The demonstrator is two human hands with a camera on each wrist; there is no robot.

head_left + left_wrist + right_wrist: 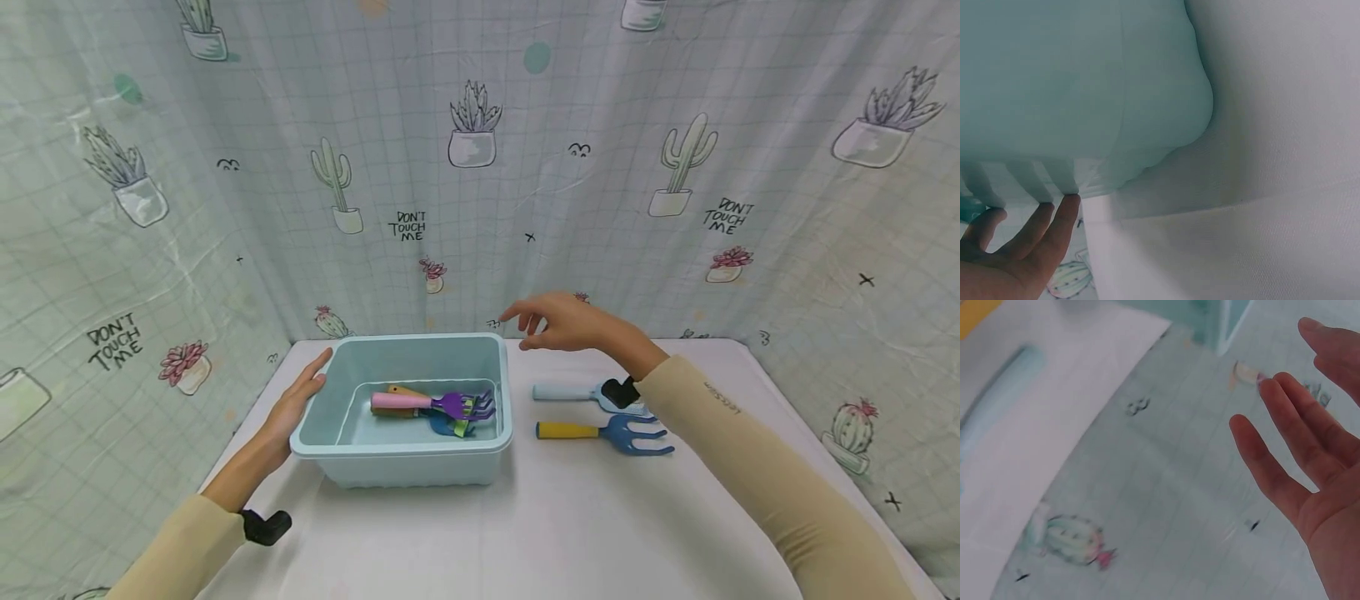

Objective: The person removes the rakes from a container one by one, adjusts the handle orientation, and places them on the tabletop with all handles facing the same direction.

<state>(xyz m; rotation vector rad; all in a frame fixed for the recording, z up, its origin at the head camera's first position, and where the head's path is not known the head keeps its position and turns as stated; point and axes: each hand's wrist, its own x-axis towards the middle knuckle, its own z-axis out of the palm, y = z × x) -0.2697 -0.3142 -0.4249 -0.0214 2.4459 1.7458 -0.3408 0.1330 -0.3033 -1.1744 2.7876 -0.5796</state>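
A pale blue plastic bin (412, 471) stands on the white table, left of centre. My left hand (294, 406) rests against its left side; in the left wrist view the fingertips of that hand (1029, 250) touch the bin's wall (1079, 81). Inside the bin lie several small garden tools, on top a hand rake (405, 402) with a pink handle and purple tines. My right hand (558, 323) hovers past the bin's far right corner, holding nothing, its fingers loosely bent and spread in the right wrist view.
Right of the bin lie two tools: a blue fork (626, 435) with a yellow handle, and behind it a light blue tool (562, 392), partly hidden by the right wrist. A cactus-print curtain (390, 167) surrounds the table (540, 533) at the back and sides.
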